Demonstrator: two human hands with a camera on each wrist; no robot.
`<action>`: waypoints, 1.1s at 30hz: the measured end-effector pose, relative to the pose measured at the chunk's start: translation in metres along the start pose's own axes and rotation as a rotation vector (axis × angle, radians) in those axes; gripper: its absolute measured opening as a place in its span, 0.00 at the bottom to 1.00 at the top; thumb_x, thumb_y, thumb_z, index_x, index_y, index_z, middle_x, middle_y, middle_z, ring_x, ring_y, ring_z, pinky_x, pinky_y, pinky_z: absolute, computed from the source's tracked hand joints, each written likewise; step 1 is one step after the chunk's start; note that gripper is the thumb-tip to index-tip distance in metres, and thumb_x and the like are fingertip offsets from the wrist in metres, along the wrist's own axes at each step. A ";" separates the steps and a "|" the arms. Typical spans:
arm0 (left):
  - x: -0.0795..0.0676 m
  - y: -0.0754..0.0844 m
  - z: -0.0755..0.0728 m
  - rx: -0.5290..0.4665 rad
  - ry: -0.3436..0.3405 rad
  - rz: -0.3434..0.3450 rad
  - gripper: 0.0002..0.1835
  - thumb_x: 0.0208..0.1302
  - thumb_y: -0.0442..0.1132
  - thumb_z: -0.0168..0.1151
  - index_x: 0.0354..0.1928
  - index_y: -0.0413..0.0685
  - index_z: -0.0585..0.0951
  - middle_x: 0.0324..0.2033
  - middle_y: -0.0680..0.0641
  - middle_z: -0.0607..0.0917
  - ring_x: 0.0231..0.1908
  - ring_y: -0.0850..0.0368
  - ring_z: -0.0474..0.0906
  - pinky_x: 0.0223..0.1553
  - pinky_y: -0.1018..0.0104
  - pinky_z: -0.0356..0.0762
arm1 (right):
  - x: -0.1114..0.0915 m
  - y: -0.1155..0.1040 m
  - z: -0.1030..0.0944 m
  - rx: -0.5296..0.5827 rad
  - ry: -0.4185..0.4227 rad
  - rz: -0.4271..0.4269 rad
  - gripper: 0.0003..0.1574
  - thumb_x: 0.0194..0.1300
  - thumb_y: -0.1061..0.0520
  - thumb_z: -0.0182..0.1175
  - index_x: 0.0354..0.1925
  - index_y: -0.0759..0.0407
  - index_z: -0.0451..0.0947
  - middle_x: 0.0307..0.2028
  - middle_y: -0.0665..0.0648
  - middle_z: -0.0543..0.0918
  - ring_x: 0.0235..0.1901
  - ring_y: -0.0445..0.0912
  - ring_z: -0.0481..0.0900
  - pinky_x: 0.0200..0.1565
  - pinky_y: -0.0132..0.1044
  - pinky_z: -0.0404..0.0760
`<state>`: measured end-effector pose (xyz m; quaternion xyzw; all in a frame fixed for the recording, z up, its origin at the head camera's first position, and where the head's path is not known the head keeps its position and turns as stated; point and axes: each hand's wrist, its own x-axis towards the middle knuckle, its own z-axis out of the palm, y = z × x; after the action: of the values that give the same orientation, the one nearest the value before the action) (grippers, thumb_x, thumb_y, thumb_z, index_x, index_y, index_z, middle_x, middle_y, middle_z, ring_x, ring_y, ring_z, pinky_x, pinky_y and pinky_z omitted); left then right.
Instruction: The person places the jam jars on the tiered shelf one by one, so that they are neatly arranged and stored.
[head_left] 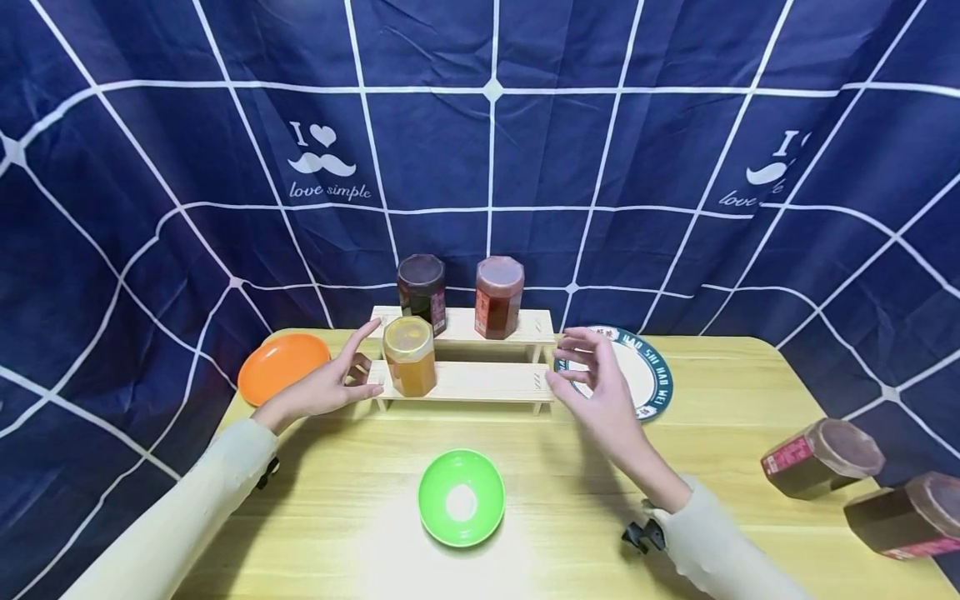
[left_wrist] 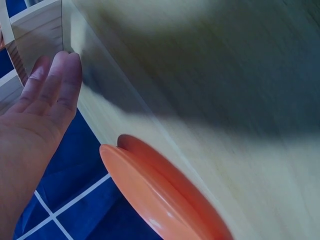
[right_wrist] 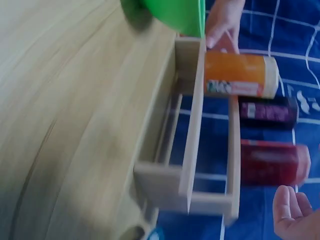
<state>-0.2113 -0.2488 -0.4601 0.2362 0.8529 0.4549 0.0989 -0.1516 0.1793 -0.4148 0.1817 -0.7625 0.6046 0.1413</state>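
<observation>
A two-tier wooden rack (head_left: 487, 381) stands at the back of the table. On its lower tier, at the left end, is a jar of amber contents (head_left: 414, 373); a dark jar (head_left: 422, 292) and a red jar (head_left: 498, 300) stand upright on the upper tier. My left hand (head_left: 326, 387) is at the rack's left end, fingers spread and thumb near the amber jar. In the left wrist view its fingers (left_wrist: 67, 90) lie extended alongside the rack's end. My right hand (head_left: 600, 390) is by the rack's right end, loosely bent fingers holding nothing.
A green bowl (head_left: 486, 500) sits in front of the rack. An orange plate (head_left: 281, 367) lies behind my left hand, and a white plate with a dark teal rim (head_left: 660, 375) lies partly behind my right hand. Two dark jars (head_left: 806, 462) stand near the table's right edge.
</observation>
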 end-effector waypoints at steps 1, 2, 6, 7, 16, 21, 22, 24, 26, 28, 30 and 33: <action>0.000 0.000 0.000 0.000 0.001 -0.002 0.58 0.74 0.36 0.74 0.89 0.58 0.41 0.47 0.38 0.79 0.50 0.43 0.81 0.59 0.38 0.76 | -0.001 0.000 -0.006 0.000 0.016 0.000 0.39 0.70 0.73 0.68 0.73 0.69 0.65 0.64 0.66 0.76 0.63 0.61 0.79 0.59 0.35 0.81; 0.000 0.001 0.000 0.000 0.001 -0.001 0.58 0.74 0.36 0.74 0.89 0.58 0.41 0.47 0.38 0.79 0.50 0.43 0.81 0.59 0.38 0.76 | -0.003 0.000 -0.012 0.000 0.032 -0.002 0.38 0.69 0.74 0.68 0.73 0.70 0.65 0.63 0.65 0.77 0.63 0.59 0.79 0.59 0.34 0.81; 0.001 0.001 0.000 0.000 -0.002 0.004 0.57 0.74 0.36 0.73 0.89 0.57 0.41 0.46 0.37 0.79 0.50 0.42 0.81 0.59 0.39 0.76 | -0.008 -0.002 -0.033 -0.004 0.088 0.011 0.38 0.69 0.76 0.66 0.73 0.73 0.64 0.62 0.60 0.77 0.61 0.52 0.80 0.58 0.31 0.80; 0.001 0.001 0.000 -0.001 -0.003 0.009 0.57 0.74 0.35 0.73 0.89 0.57 0.41 0.46 0.37 0.79 0.50 0.42 0.81 0.59 0.39 0.76 | -0.010 -0.002 -0.038 -0.009 0.100 0.014 0.38 0.70 0.77 0.65 0.73 0.73 0.64 0.62 0.60 0.77 0.61 0.51 0.80 0.58 0.31 0.80; 0.001 0.000 0.000 -0.013 -0.002 0.010 0.58 0.74 0.34 0.73 0.89 0.57 0.41 0.46 0.38 0.80 0.49 0.43 0.81 0.59 0.39 0.76 | -0.020 -0.003 -0.080 0.030 0.187 0.050 0.36 0.73 0.75 0.64 0.74 0.66 0.66 0.62 0.59 0.76 0.61 0.48 0.80 0.58 0.28 0.79; 0.001 0.000 -0.001 -0.010 -0.008 0.009 0.58 0.74 0.35 0.73 0.89 0.57 0.41 0.47 0.38 0.80 0.50 0.43 0.81 0.59 0.39 0.76 | -0.027 -0.004 -0.104 0.005 0.239 0.068 0.37 0.73 0.75 0.65 0.74 0.62 0.67 0.62 0.56 0.77 0.60 0.45 0.81 0.57 0.26 0.78; 0.000 0.000 -0.001 -0.009 -0.008 0.009 0.58 0.74 0.35 0.73 0.89 0.57 0.41 0.47 0.37 0.80 0.50 0.43 0.81 0.60 0.38 0.76 | -0.028 -0.003 -0.108 -0.001 0.249 0.072 0.37 0.73 0.75 0.65 0.74 0.61 0.67 0.62 0.55 0.78 0.60 0.44 0.81 0.57 0.25 0.78; 0.000 0.000 -0.001 -0.004 -0.006 0.006 0.58 0.74 0.35 0.73 0.89 0.57 0.41 0.48 0.37 0.81 0.50 0.43 0.81 0.60 0.38 0.76 | -0.031 -0.002 -0.117 0.003 0.271 0.075 0.37 0.72 0.75 0.65 0.73 0.61 0.68 0.61 0.56 0.78 0.60 0.44 0.82 0.56 0.25 0.78; 0.000 0.001 -0.001 -0.004 -0.006 0.008 0.58 0.74 0.35 0.73 0.89 0.57 0.41 0.48 0.37 0.81 0.50 0.42 0.81 0.60 0.38 0.76 | -0.035 -0.001 -0.125 0.010 0.295 0.078 0.37 0.72 0.76 0.65 0.73 0.61 0.68 0.61 0.56 0.79 0.59 0.43 0.82 0.56 0.24 0.78; 0.000 0.002 0.000 -0.006 -0.004 0.006 0.58 0.74 0.35 0.73 0.89 0.57 0.41 0.48 0.37 0.81 0.50 0.42 0.81 0.60 0.38 0.76 | -0.038 0.000 -0.133 0.014 0.321 0.081 0.36 0.71 0.76 0.64 0.72 0.60 0.69 0.61 0.56 0.79 0.59 0.43 0.82 0.55 0.24 0.79; 0.000 0.003 0.000 -0.009 -0.002 0.006 0.58 0.73 0.34 0.73 0.89 0.56 0.41 0.48 0.37 0.81 0.50 0.42 0.81 0.59 0.38 0.76 | -0.043 0.001 -0.140 0.005 0.342 0.091 0.37 0.71 0.76 0.64 0.72 0.60 0.69 0.61 0.55 0.79 0.59 0.43 0.82 0.54 0.24 0.79; 0.000 0.005 0.001 -0.018 -0.001 0.008 0.57 0.73 0.34 0.73 0.89 0.55 0.41 0.48 0.36 0.80 0.50 0.42 0.81 0.59 0.37 0.76 | -0.050 0.000 -0.150 -0.017 0.387 0.108 0.37 0.71 0.76 0.65 0.72 0.59 0.69 0.61 0.56 0.78 0.58 0.42 0.83 0.53 0.23 0.79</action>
<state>-0.2095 -0.2461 -0.4565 0.2390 0.8478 0.4629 0.0996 -0.1079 0.3304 -0.4019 0.0197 -0.7347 0.6287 0.2542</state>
